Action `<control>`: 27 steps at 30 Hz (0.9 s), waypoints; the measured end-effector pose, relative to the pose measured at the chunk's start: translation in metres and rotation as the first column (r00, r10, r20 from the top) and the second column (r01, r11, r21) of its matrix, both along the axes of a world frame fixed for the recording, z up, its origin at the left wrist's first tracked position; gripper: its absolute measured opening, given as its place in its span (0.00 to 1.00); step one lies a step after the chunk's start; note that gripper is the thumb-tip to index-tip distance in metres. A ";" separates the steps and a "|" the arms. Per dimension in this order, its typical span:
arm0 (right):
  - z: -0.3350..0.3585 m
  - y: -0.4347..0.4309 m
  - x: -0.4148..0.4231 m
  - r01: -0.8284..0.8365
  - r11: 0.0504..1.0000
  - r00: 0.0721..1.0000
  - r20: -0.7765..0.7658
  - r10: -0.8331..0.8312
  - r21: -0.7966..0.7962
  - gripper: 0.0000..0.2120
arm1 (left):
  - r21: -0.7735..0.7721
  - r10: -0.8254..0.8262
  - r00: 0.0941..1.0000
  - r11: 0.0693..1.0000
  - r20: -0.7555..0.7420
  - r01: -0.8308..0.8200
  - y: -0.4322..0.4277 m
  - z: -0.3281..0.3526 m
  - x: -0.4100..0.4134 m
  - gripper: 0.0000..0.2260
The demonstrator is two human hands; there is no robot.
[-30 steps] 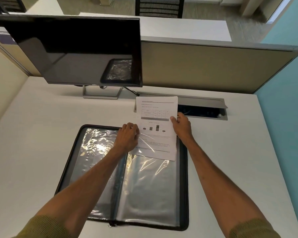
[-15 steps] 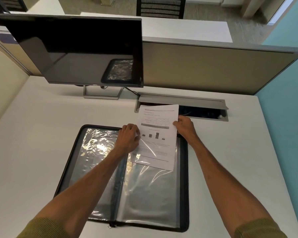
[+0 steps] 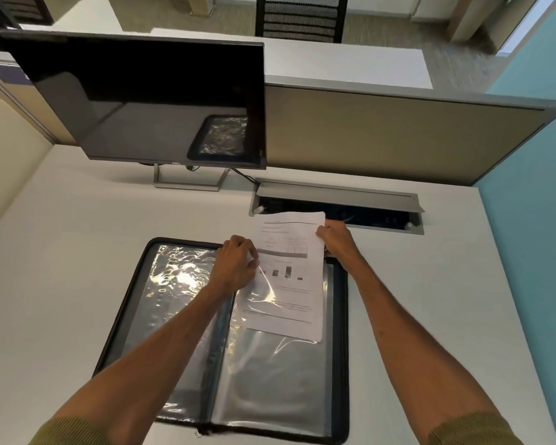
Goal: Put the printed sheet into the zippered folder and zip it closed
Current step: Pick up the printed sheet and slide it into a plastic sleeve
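A black zippered folder [image 3: 340, 348] lies open and flat on the white desk, showing clear plastic sleeves on both halves. The printed sheet [image 3: 289, 284], with a table and a small bar chart, sits partly inside the top of the right-hand sleeve; its upper half sticks out beyond the folder's far edge. My right hand [image 3: 336, 239] grips the sheet's upper right edge. My left hand [image 3: 236, 268] pinches the sleeve's opening at the sheet's left edge, near the folder's spine.
A dark monitor [image 3: 148, 101] on a metal stand [image 3: 187, 183] stands at the back left. An open cable tray [image 3: 341, 207] is set into the desk just beyond the sheet. A beige partition [image 3: 398, 136] closes off the desk's far side.
The sheet has slid toward me, deeper into the right-hand sleeve, with my right hand following it. My left hand has stayed at the sleeve's opening.
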State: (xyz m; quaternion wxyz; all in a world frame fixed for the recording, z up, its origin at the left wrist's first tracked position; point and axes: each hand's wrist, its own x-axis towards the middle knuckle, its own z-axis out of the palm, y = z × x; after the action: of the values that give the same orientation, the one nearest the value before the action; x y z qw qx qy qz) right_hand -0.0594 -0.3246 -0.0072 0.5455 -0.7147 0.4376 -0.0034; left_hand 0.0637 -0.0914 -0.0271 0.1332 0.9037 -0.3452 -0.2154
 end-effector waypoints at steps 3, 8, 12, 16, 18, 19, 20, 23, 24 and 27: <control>0.000 0.003 -0.003 0.047 0.998 0.999 0.016 -0.046 -0.052 0.14 | -0.010 0.001 1.000 1.000 -0.004 -0.001 0.001 0.000 -0.002 0.13; 0.002 0.007 0.000 0.072 0.984 0.992 0.115 -0.053 -0.165 0.20 | -0.019 0.008 1.000 1.000 -0.008 -0.008 0.001 -0.002 -0.003 0.13; 0.004 0.001 0.000 -0.088 0.977 0.993 0.063 0.101 -0.193 0.16 | -0.014 0.008 1.000 1.000 -0.001 -0.008 0.000 -0.004 -0.002 0.12; 0.006 -0.001 0.000 -0.159 0.964 0.987 -0.009 0.161 -0.211 0.15 | -0.005 0.004 1.000 1.000 0.004 -0.004 -0.001 -0.001 -0.001 0.12; 0.007 0.000 0.002 -0.210 0.950 0.978 -0.039 0.206 -0.233 0.13 | -0.006 0.003 1.000 1.000 -0.001 -0.003 0.000 -0.001 -0.001 0.12; 0.007 0.000 0.004 -0.236 0.940 0.972 -0.057 0.229 -0.247 0.12 | -0.005 0.000 1.000 1.000 -0.006 0.000 0.000 -0.001 -0.002 0.12; 0.008 0.001 0.006 -0.251 0.930 0.968 -0.080 0.238 -0.268 0.11 | -0.006 -0.004 1.000 1.000 -0.008 0.004 0.000 0.000 -0.002 0.12; 0.012 0.002 0.015 -0.261 0.895 0.963 -0.158 0.217 -0.361 0.12 | -0.007 -0.010 1.000 1.000 -0.002 0.010 -0.001 0.000 -0.002 0.12; 0.012 0.003 0.018 -0.280 0.881 0.958 -0.174 0.229 -0.382 0.11 | -0.005 -0.013 1.000 1.000 0.007 0.013 -0.002 0.000 -0.002 0.12; 0.015 0.005 0.022 -0.358 0.857 0.933 -0.190 0.307 -0.371 0.13 | 0.013 -0.029 0.999 1.000 0.037 0.029 -0.004 0.001 -0.001 0.13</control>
State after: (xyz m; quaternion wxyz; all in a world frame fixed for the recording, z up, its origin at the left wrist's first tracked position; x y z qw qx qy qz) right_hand -0.0370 -0.3194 0.0078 0.3521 -0.8745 0.3304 0.0461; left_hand 0.0629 -0.0951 -0.0259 0.1179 0.9033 -0.3594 -0.2025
